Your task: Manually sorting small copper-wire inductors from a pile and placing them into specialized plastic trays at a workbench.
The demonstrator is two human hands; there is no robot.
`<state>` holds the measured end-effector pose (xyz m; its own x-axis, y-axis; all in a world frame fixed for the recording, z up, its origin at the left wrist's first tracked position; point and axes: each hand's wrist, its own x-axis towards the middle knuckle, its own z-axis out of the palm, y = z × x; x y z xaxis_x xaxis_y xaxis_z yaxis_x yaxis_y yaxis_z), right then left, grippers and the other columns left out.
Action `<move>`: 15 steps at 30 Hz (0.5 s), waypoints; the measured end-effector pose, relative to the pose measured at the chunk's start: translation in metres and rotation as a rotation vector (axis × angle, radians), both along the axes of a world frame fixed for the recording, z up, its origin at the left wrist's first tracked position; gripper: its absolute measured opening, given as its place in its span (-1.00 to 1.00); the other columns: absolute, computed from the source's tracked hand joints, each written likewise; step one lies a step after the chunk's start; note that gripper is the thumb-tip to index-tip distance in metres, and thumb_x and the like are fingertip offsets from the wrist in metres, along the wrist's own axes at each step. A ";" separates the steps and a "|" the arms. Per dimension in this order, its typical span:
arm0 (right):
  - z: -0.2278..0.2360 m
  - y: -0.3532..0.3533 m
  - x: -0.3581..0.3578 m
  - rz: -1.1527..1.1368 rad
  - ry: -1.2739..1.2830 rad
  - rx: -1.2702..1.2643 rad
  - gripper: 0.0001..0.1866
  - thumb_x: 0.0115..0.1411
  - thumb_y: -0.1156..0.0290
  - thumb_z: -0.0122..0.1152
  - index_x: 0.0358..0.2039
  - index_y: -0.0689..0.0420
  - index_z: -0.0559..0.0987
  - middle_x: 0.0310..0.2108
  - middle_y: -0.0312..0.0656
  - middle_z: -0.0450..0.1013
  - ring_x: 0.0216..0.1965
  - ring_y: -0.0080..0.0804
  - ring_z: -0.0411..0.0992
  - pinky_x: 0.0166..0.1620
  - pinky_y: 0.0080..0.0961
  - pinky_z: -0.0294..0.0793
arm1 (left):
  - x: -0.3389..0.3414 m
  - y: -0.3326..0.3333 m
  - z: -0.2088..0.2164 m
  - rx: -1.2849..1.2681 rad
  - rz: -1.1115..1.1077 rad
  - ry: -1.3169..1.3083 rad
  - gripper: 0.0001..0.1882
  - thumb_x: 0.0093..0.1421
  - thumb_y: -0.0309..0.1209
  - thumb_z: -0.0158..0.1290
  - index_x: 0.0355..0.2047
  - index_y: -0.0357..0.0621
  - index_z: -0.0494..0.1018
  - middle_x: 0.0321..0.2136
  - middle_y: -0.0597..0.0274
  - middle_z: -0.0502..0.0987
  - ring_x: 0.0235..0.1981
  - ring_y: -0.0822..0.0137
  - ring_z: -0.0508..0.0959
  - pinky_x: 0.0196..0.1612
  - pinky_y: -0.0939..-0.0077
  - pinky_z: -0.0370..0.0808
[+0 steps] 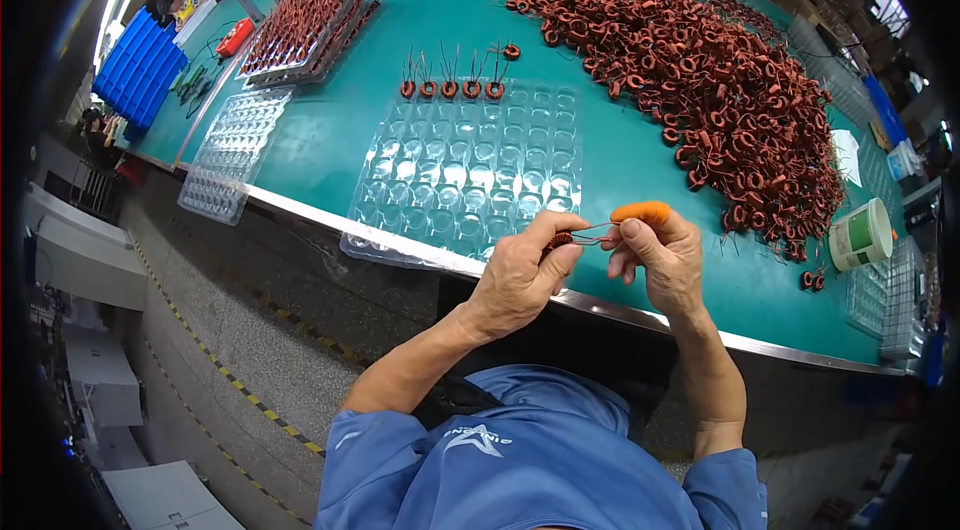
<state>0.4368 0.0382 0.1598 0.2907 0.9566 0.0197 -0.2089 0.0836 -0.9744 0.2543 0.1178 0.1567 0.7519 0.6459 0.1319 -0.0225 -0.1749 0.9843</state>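
Blue shirt cloth [540, 475] is closest to me, and past it I see two bare arms reach up to a green surface [310, 130]. I count one copper coil [557, 242] in the left hand [518, 272], and thin wires [597, 226] go from it to the right hand [668, 258]. That coil is up over the front part of the surface, just beside the near right corner of one clear tray [470, 170]. In the far row of the tray I count five coils [449, 89], with their wires sticking up. One loose coil [512, 52] lies just behind that row. Two more coils [812, 281] sit near one pale bucket [862, 235] on the right. Next to them is a big heap of coils [700, 80], too many for me to count. On the left I see one stack of full trays [305, 30] and one blue bin [140, 70].

The left arm slants up from the lower left, and I see the back of its hand. Its thumb and pointing finger are pinched close on the coil. The right arm stands almost straight up, and its hand turns in to face the left one. Its thumb presses near the pointing finger, which wears one orange cover [642, 212], and they nip the wires. Its other fingers curl below. The two hands are near each other but not touching.
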 end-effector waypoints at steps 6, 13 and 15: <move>-0.002 -0.005 -0.004 0.165 0.174 0.040 -0.62 0.25 0.31 0.15 0.01 0.24 0.43 -0.38 -0.15 0.48 -0.50 -0.47 0.47 -0.46 -0.65 0.43 | 0.000 -0.003 -0.006 -0.301 -0.050 -0.171 -0.77 0.33 -0.39 -0.09 -0.08 -0.24 0.33 -0.60 0.34 0.37 -0.68 0.55 0.35 -0.61 0.67 0.29; -0.015 -0.005 -0.014 0.055 0.049 0.078 -0.66 0.29 0.16 0.08 -0.19 0.23 0.51 -0.52 -0.22 0.45 -0.61 -0.53 0.40 -0.56 -0.70 0.34 | 0.000 -0.011 -0.007 -0.752 -0.119 -0.345 -0.79 0.35 -0.35 -0.13 -0.12 -0.23 0.31 -0.60 0.28 0.31 -0.70 0.53 0.31 -0.63 0.67 0.29; -0.014 -0.004 -0.015 0.046 0.055 0.075 -0.65 0.31 0.15 0.05 -0.23 0.23 0.52 -0.55 -0.24 0.44 -0.63 -0.56 0.38 -0.57 -0.71 0.32 | 0.002 -0.013 -0.009 -0.687 -0.093 -0.333 -0.80 0.36 -0.36 -0.14 -0.12 -0.22 0.30 -0.59 0.29 0.31 -0.69 0.53 0.32 -0.63 0.68 0.29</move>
